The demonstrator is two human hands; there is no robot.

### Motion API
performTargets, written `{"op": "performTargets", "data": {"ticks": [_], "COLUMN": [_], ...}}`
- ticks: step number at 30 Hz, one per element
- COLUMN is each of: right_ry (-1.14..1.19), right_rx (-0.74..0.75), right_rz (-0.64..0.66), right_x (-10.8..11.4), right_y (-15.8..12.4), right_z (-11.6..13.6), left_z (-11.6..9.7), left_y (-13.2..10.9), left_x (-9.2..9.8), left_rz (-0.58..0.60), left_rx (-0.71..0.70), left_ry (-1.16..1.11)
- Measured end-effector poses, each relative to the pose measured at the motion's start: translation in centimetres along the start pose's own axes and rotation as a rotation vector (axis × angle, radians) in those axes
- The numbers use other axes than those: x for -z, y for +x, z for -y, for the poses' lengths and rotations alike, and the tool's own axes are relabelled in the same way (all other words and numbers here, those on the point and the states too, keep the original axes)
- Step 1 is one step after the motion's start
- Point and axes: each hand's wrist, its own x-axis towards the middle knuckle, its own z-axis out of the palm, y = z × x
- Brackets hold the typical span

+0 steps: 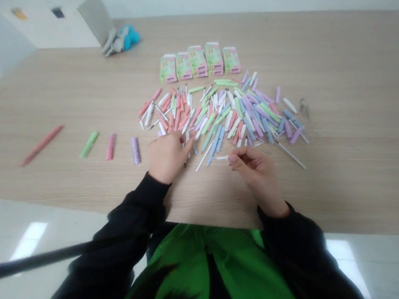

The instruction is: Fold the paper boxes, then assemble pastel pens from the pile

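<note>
My right hand [256, 174] pinches a thin white stick-like pen part [221, 157] between thumb and fingers, just above the table in front of the pile; its far end points left. My left hand [168, 155] is at the pile's lower left edge, back upward, fingers curled with the thumb stretched right. What its fingertips hold is hidden. The pile of pen parts [213, 115] mixes pastel red, green, blue, purple and white caps and barrels with thin white refills, some dark-tipped. One white refill [292, 154] lies at the pile's right front.
Several small green-and-pink boxes [197, 60] stand behind the pile. Left lie a long red pen [43, 145], a green piece [89, 144], a pink piece [111, 146] and a purple piece [135, 150]. Gloves [120, 39] rest beside a white box [64, 26] at the back left.
</note>
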Motion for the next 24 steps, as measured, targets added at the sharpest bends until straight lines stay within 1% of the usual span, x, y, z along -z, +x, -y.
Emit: {"op": "performTargets", "data": {"ticks": [4,9,12,14,16,17,18,19,21,22,24], "right_ry": [0.007,0.018,0.016,0.015,0.016,0.016,0.014,0.010,-0.008,-0.023,-0.061], "right_rx": [0.005,0.028,0.031,0.032,0.037,0.045,0.057,0.070,0.098,0.113,0.150], "right_rz": [0.002,-0.013,-0.005,-0.016,-0.031,-0.037,-0.044,-0.054,-0.086,-0.105,-0.140], "right_x": [0.1,0.2,0.2,0.3,0.4,0.5,0.6,0.6,0.8,0.9,1.1], "right_y": [0.0,-0.1,0.0,0.1,0.2,0.3,0.3,0.4,0.5,0.6,0.7], "right_z": [-0.2,-0.4,-0.5,-0.6,-0.5,-0.4,-0.2,0.0,0.6,0.9,1.6], "left_z": [0.0,-0.4,-0.5,-0.4,-0.4,-0.4,-0.5,-0.6,-0.8,-0.9,-1.1], "left_y": [1.5,2.2,2.3,2.4,2.4,2.3,2.2,2.1,1.7,1.4,1.0], "left_x": [-0.9,-2.0,-1.6,-1.0,-0.3,0.0,0.3,0.5,0.9,1.0,1.2], "left_rz": [0.008,0.000,0.013,-0.022,-0.084,-0.087,-0.056,0.015,0.225,0.327,0.471], "left_rx": [-0.020,0.042,0.055,0.064,0.069,0.078,0.096,0.126,0.215,0.259,0.322], "left_ry": [-0.049,-0.121,-0.166,-0.223,-0.359,-0.486,-0.656,-0.851,-1.232,-1.378,-1.569]}}
